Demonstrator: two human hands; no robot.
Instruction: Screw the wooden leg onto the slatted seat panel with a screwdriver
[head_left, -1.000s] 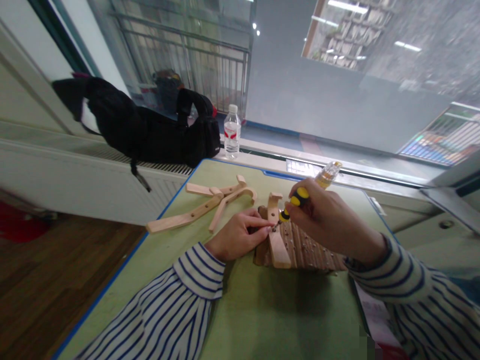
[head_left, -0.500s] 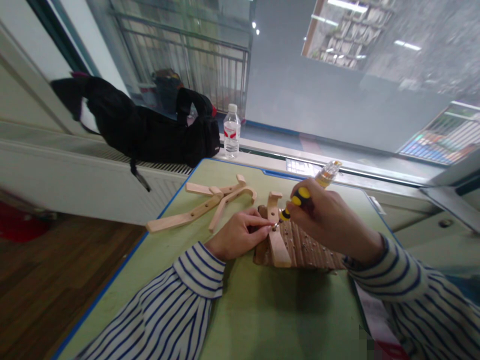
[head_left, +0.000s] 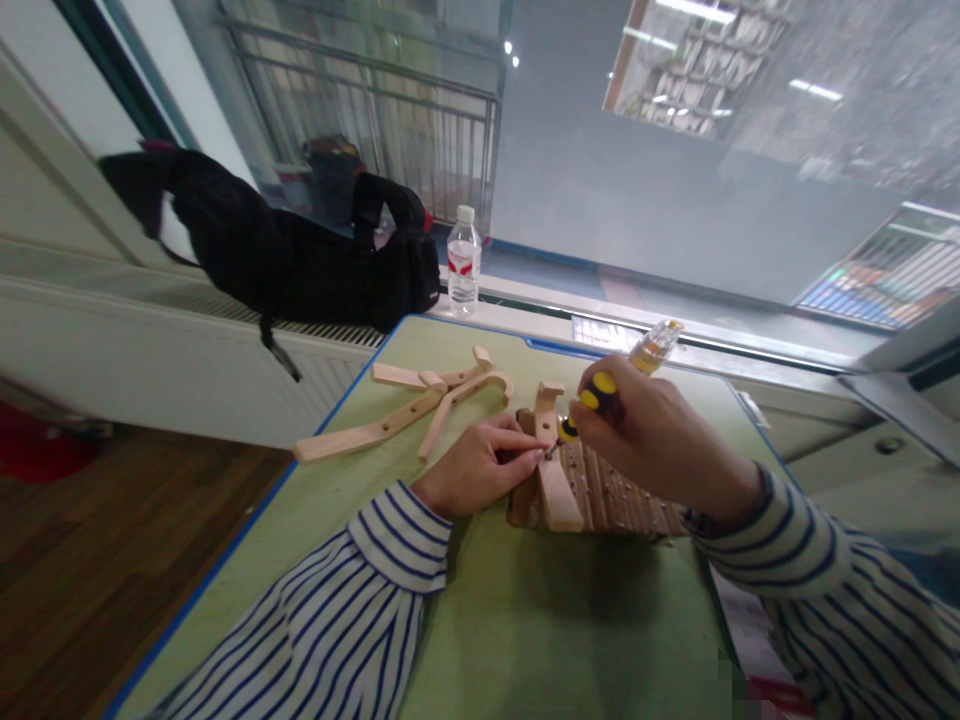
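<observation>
My right hand (head_left: 649,430) is wrapped around a yellow-and-black screwdriver (head_left: 600,392) with a clear handle end. Its shaft slants down to the left, and the tip meets the lower hole of a pale wooden hook (head_left: 561,500). My left hand (head_left: 487,465) has thumb and forefinger pinched beside that tip; whatever is between them is too small to make out. The wooden hook lies across the left part of a brown ridged block (head_left: 619,495) dotted with small shiny bits. Its curled end points away from me, with another hole (head_left: 545,427) showing.
Several more wooden hooks (head_left: 390,425) lie overlapping left of my hands on the green, blue-edged table (head_left: 480,630). Behind it, a water bottle (head_left: 463,265) and a black bag (head_left: 315,260) stand on the sill by the window. Papers (head_left: 742,610) show beneath my right forearm.
My right hand and the screwdriver have shifted very slightly left, the tip still at the lower hole. My left hand has stayed in its pinch, and the wooden hook is practically unmoved.
</observation>
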